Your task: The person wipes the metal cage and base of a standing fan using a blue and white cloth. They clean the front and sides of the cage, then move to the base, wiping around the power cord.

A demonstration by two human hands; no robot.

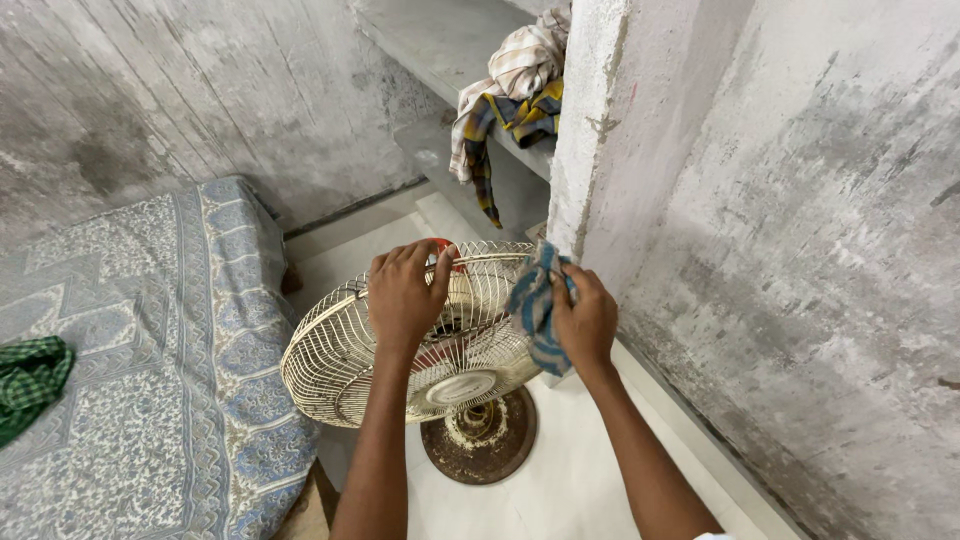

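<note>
A cream wire-caged pedestal fan [340,360] stands on a round rusty base [480,440], its cage tilted face-up. My left hand [405,295] rests on top of the cage, fingers curled over the rim near a red part behind it. My right hand [585,320] holds a blue checked cloth [535,305] pressed against the right side of the cage rim.
A mattress with a blue-patterned sheet [150,330] lies at the left, with a green checked cloth [30,380] on it. Checked and striped clothes [510,90] hang off a concrete shelf. A plaster pillar [600,120] and rough wall [820,280] stand close on the right.
</note>
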